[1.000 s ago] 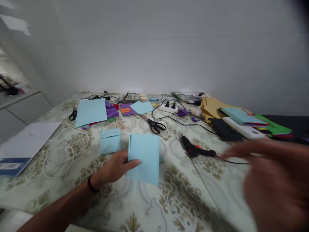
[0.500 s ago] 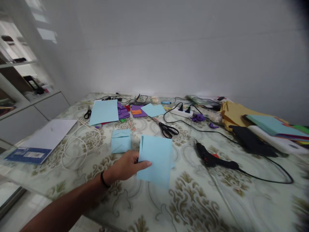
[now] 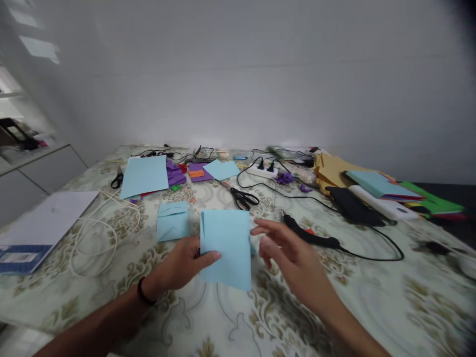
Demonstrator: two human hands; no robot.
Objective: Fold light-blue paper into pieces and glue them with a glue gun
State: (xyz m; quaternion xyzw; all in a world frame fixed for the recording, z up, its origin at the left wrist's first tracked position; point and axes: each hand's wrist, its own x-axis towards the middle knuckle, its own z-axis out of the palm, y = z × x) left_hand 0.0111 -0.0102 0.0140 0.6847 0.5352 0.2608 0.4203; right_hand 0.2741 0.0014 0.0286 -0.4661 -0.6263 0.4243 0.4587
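Between the thumb and fingers of my left hand (image 3: 182, 262) is a folded sheet of light blue paper (image 3: 227, 248), gripped at its left edge and raised over the table. My right hand (image 3: 284, 253) is at the paper's right edge with its fingers apart and holding nothing; I cannot tell whether a fingertip touches it. Left of the held paper lies a folded light blue paper packet (image 3: 173, 221). Behind them rest black-handled scissors (image 3: 243, 197). A black glue gun (image 3: 310, 233) lies beyond my right hand.
A white cable (image 3: 107, 233) loops at the left beside a white pad (image 3: 48, 225). At the back are a large blue sheet (image 3: 145, 176), purple paper pieces (image 3: 174, 172) and a power strip (image 3: 262, 171). Coloured paper (image 3: 383, 184) and a yellow envelope (image 3: 334, 168) are stacked at the right.
My right hand has come into view from the lower right, up to the paper's right edge. My left hand keeps its hold on the paper. The camera view has turned to the right.
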